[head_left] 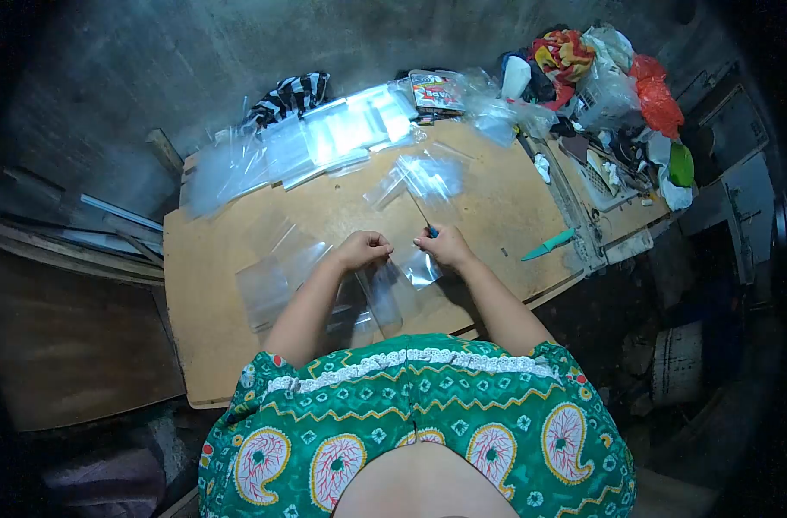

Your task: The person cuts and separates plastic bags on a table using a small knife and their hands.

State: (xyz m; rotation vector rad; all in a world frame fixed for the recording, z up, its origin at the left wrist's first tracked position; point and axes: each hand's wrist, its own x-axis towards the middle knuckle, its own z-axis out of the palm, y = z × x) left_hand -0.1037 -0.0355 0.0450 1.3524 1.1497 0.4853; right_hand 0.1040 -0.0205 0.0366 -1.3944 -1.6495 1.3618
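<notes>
My left hand (366,250) is closed in a pinch at the edge of a clear plastic sheet (378,298), which hangs down toward the table's front edge. Close by on the right, my right hand (446,245) grips a thin, straight tool with a blue handle (432,231), its narrow shaft pointing away from me. Under that hand lies a small shiny piece of clear plastic (422,269). Several more clear sheets (268,289) lie left of my left hand. Beyond the tool's tip is a loose pile of clear plastic pieces (432,175).
The wooden table (208,337) carries stacked clear plastic packs (324,138) along its back edge, beside a printed box (437,91). A turquoise knife (549,245) lies at the right. Bags and clutter (618,95) crowd the back right corner.
</notes>
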